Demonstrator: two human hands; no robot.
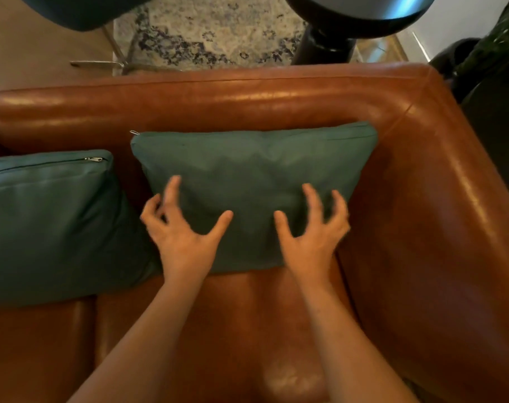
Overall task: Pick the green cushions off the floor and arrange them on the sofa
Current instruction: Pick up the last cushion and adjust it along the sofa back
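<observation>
Fingers of left hand & right hand are spread, half-bent, gripping nothing, over the lower face of the square green fabric cushion; contact unclear (blur). It leans vs. the back of the brown leather sofa, rt corner; 2nd green cushion just beside, on the left.

The bare, slim-fingered left hand and the bare, long-fingered right hand each have a broad back that narrows to a lean wrist just behind it (the fingertips are smeared with blur, so the nails cannot be read). Behind each wrist runs a smooth, uncovered limb, the left forearm and the right forearm. Both stay bare all the way to the edge of view and widen steadily away from the hand.
</observation>
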